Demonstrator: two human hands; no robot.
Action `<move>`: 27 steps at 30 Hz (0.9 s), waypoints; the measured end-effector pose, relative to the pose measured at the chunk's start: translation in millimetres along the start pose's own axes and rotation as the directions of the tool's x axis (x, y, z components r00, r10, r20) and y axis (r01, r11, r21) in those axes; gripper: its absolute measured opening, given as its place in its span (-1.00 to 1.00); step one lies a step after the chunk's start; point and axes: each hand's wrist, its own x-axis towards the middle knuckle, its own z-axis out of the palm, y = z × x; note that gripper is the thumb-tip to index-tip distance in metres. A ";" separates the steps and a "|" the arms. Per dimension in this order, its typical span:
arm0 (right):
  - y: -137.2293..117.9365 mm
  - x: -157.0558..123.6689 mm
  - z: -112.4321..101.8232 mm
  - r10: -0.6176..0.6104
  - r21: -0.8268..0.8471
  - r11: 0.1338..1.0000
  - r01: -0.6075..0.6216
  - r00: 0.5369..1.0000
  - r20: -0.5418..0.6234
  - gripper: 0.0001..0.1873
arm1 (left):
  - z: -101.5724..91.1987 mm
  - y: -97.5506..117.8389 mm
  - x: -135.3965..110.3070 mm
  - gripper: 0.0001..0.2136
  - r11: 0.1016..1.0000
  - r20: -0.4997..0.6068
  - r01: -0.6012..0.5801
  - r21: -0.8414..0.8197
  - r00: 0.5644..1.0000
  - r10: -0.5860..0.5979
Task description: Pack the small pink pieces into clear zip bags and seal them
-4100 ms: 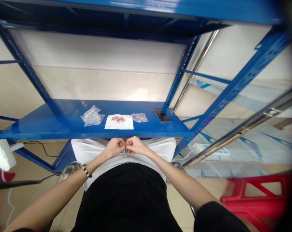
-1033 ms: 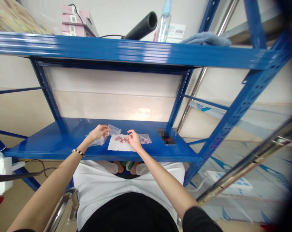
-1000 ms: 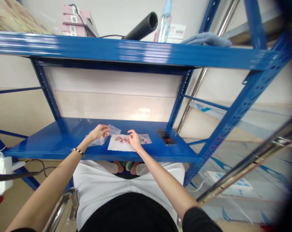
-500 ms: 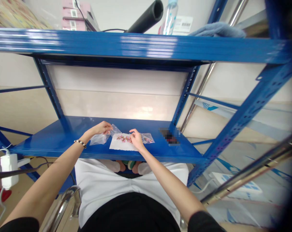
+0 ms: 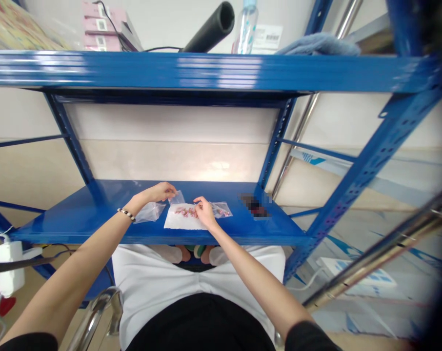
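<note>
**A:** What's in frame?
**B:** Blue steel shelf unit (image 5: 371, 161), perforated uprights. Glossy lower shelf (image 5: 52, 231) carries everything.
**A:** Items?
**B:** One white paper sheet (image 5: 175, 226) under pink bits (image 5: 186, 212), too small to count. Small clear bag (image 5: 221, 210) right of it, pink contents. Crumpled clear bag (image 5: 150, 212) left of it. One pixelated object (image 5: 253, 205), unreadable.
**A:** Hands?
**B:** Apart. Left hand (image 5: 157, 191) over the crumpled bag's top end, touching film; it hides whether that's one bag or two, grip unclear. Right hand (image 5: 205, 212) bunched, fingertips (image 5: 196, 204) at the pink bits; pinch unclear.
</note>
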 end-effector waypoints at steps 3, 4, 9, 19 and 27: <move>-0.7 -0.3 -0.1 0.002 -0.007 1.000 -0.002 1.000 -0.001 -0.67 | 0.7 1.7 1.5 -0.65 1.000 -0.007 0.003 0.020 1.000 -0.002; -0.7 -0.4 0.0 0.004 -0.008 1.000 -0.004 1.000 -0.001 -0.67 | 1.5 -0.2 1.6 -0.63 1.000 -0.016 -0.004 0.017 1.000 0.004; -1.7 -0.8 -0.1 0.008 -0.005 1.000 -0.008 1.000 0.003 -0.66 | 7.2 -19.3 5.2 -0.62 0.992 -0.051 -0.060 -0.112 0.997 0.055; -5.0 -0.9 -1.2 -0.004 -0.012 1.000 0.004 1.000 0.005 -0.68 | 6.3 -27.3 9.7 -0.76 0.954 -0.134 -0.134 -0.267 0.986 0.101; -3.5 0.2 -1.8 -0.025 -0.042 0.999 0.024 1.000 -0.012 -0.69 | 6.1 -20.9 3.7 -0.78 0.939 -0.189 -0.133 -0.318 0.979 0.074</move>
